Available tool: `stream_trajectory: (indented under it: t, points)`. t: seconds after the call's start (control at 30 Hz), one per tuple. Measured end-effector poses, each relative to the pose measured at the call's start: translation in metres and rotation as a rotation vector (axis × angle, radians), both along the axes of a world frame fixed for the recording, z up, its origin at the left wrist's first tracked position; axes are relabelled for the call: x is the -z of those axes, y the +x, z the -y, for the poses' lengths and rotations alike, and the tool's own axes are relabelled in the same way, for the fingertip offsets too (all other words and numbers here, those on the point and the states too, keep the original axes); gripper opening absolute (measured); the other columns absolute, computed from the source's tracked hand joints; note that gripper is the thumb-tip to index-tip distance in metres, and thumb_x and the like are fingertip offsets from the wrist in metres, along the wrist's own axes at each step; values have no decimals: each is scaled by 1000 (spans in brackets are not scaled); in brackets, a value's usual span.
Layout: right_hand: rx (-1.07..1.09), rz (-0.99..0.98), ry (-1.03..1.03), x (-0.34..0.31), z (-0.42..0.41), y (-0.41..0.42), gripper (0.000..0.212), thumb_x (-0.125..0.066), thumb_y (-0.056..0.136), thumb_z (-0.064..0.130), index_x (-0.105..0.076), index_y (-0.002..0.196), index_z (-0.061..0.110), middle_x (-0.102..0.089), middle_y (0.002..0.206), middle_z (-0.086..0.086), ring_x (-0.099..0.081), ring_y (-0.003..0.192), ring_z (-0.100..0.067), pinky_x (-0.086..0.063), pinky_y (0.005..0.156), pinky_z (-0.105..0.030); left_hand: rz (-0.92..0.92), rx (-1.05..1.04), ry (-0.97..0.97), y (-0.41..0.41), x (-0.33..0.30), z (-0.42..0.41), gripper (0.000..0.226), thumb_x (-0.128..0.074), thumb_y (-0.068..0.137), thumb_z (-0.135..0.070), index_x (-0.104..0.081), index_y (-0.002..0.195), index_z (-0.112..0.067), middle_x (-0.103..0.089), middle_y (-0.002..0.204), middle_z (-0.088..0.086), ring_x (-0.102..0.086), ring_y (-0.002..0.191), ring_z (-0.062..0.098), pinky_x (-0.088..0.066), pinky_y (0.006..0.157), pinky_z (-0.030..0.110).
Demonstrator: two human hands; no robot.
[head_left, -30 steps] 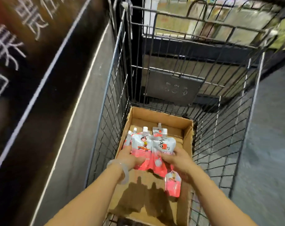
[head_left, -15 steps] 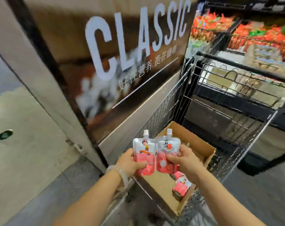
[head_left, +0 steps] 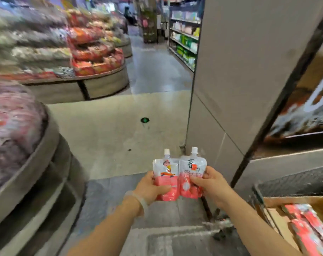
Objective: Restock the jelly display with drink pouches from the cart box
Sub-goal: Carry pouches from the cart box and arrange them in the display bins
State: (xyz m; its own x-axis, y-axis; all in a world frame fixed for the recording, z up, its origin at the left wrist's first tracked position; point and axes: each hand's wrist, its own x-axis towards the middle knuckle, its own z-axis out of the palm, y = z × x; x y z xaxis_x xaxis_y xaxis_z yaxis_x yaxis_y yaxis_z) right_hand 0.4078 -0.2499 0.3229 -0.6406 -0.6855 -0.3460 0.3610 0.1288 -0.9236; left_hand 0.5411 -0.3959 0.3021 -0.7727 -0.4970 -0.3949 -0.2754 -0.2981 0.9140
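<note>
Left hand (head_left: 151, 189) grips one drink pouch (head_left: 166, 179), right hand (head_left: 209, 184) grips the other (head_left: 191, 175) — both upright, side by side, clear of the cart box (head_left: 293, 202). I'd keep spouts up and carry to the round display (head_left: 24, 174) at left — no squeezing.

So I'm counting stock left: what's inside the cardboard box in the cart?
The cardboard box shows several red pouches lying flat along its right side, plus bare cardboard. The frame edge cuts off the rest, so no full count.

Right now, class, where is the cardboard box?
In the head view, the cardboard box sits at bottom right, holding red pouches, right of the right hand.
</note>
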Motion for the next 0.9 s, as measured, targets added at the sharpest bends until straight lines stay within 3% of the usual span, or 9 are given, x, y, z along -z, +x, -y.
stream_trajectory:
  t: [0.1, 0.23, 0.33, 0.43, 0.57, 0.73, 0.9]
  points:
    - [-174, -11, 6, -11, 77, 81, 27, -60, 83, -11, -60, 99, 10, -72, 82, -2, -67, 66, -13, -55, 58, -27, -8, -128, -10, 101, -14, 52, 33, -63, 79, 16, -56, 103, -6, -65, 95, 15, -66, 72, 17, -58, 64, 30]
    - [-391, -41, -16, -26, 171, 202, 27, -59, 84, -10, -60, 95, 15, -69, 80, -1, -65, 57, -6, -49, 46, -20, -41, -371, -40, 244, -28, 111, 42, -64, 76, 18, -54, 110, -5, -69, 90, 10, -68, 72, 17, -59, 66, 33]
    - [-568, -63, -50, -34, 230, 293, 27, -58, 84, -9, -59, 97, 14, -69, 83, -3, -65, 57, -5, -49, 46, -20, -33, -535, -75, 347, -44, 139, 55, -72, 61, 8, -55, 113, -1, -67, 102, 19, -65, 88, 29, -54, 86, 48]
    - [-719, -45, -82, -40, 278, 382, 26, -58, 84, -10, -59, 104, 7, -69, 83, -5, -66, 55, -5, -51, 47, -21, -8, -720, -96, 444, -54, 155, 48, -68, 75, 14, -55, 119, 1, -65, 114, 23, -63, 102, 34, -50, 94, 51]
    - [-953, -26, -88, -51, 325, 493, 25, -61, 85, -3, -61, 102, 16, -75, 80, 5, -72, 69, -9, -55, 56, -27, -6, -956, -134, 555, -61, 159, 36, -63, 79, 14, -59, 109, -6, -70, 100, 13, -67, 93, 28, -55, 85, 39]
    - [-1170, -37, -99, -64, 369, 614, 26, -62, 83, -5, -59, 98, 16, -71, 86, 2, -68, 66, -8, -57, 56, -26, -18, -1236, -160, 661, -67, 156, 46, -73, 69, 7, -59, 113, 0, -69, 105, 19, -65, 96, 33, -52, 91, 49]
    - [-1361, -47, -126, -64, 407, 718, 30, -60, 83, -9, -56, 108, 7, -69, 90, -4, -68, 60, -7, -52, 47, -19, -35, -1414, -170, 739, -68, 160, 32, -61, 81, 15, -61, 105, -6, -69, 89, 9, -66, 76, 20, -59, 64, 28]
